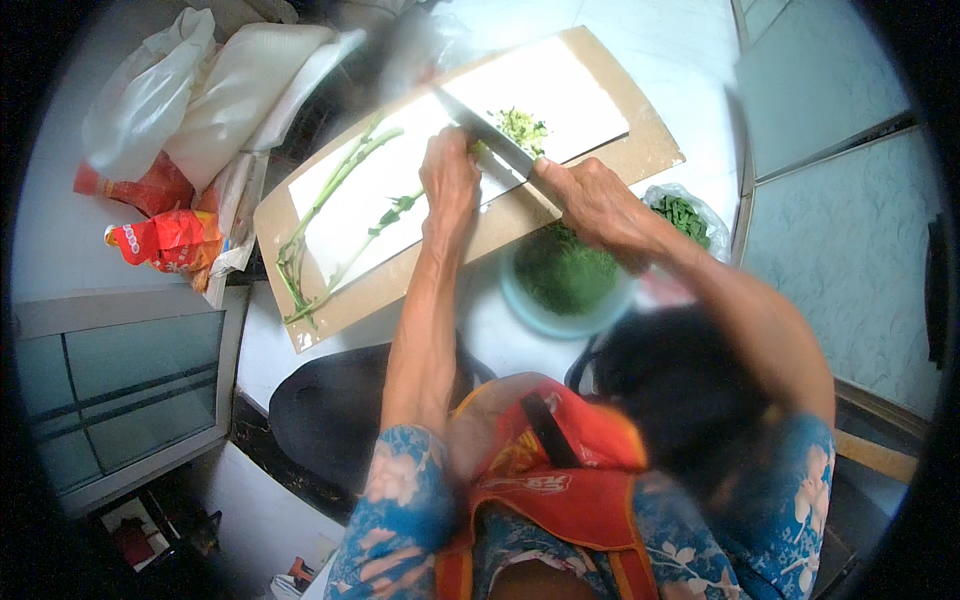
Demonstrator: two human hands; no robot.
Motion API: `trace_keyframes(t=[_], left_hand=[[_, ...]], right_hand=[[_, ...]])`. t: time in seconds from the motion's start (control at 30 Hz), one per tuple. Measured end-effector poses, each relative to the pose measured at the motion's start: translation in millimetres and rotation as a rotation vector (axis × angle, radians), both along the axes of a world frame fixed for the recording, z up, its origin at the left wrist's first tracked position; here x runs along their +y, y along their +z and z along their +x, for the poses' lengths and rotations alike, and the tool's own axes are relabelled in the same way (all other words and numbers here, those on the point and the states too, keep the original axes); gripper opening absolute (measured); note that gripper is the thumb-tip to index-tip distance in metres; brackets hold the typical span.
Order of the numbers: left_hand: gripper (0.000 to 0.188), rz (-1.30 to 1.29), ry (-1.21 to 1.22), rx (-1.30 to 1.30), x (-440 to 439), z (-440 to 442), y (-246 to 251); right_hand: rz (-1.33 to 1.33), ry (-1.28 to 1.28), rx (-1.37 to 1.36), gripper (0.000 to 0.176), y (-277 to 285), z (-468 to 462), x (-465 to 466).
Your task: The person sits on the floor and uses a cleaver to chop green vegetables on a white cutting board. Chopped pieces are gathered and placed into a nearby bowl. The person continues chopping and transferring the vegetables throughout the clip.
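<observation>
A white cutting sheet (577,82) lies on a larger brown board (645,127) on the floor before me. My right hand (592,195) grips a long-bladed knife (487,129), which slants across the sheet. Close to the blade, my left hand (451,169) holds a green vegetable stalk (397,210) down on the sheet, its leafy length trailing back to the left. Finely chopped pale green pieces (519,127) are heaped on the far side of the blade. Further left, several long stalks (330,180) lie across the sheet and the board's edge.
A light blue bowl (514,304) of chopped greens stands between my dark-clad legs, partly under my right forearm. Beside it a clear plastic bag (720,232) holds leafy greens. White bags (240,90) and a red packet (176,240) sit at the left, above a glass-panelled door (127,367).
</observation>
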State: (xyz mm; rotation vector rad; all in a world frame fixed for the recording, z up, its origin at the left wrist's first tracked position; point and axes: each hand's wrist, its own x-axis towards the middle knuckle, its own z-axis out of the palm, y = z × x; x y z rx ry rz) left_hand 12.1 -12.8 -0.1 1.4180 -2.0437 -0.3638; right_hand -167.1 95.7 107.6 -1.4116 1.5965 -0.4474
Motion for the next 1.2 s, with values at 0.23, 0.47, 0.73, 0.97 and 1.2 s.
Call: trace_keyframes(t=[0.23,0.47,0.73,0.97,1.2], left_hand=[[0.017,-0.038,0.005,-0.030,-1.9,5.9,-9.0],[0.014,-0.008,-0.038,0.009,5.2,0.2,3.0],[0.012,-0.036,-0.027,0.055,-0.3,2.5,-4.3],[0.015,-0.054,-0.002,0.044,0.3,5.5,-10.0],[0.015,-0.085,-0.046,-0.045,-1.0,10.6,-5.7]], right_hand=[[0.092,0.031,0.027,0.036,11.1,2.9,-1.9],[-0.218,0.127,0.173,0.025,-18.6,6.9,-21.0],[0.066,0.017,0.032,0.024,4.8,3.2,1.7],[-0.196,0.241,0.187,0.022,-2.8,-3.8,-2.0],[-0.324,0.193,0.232,0.032,-25.0,9.5,-26.6]])
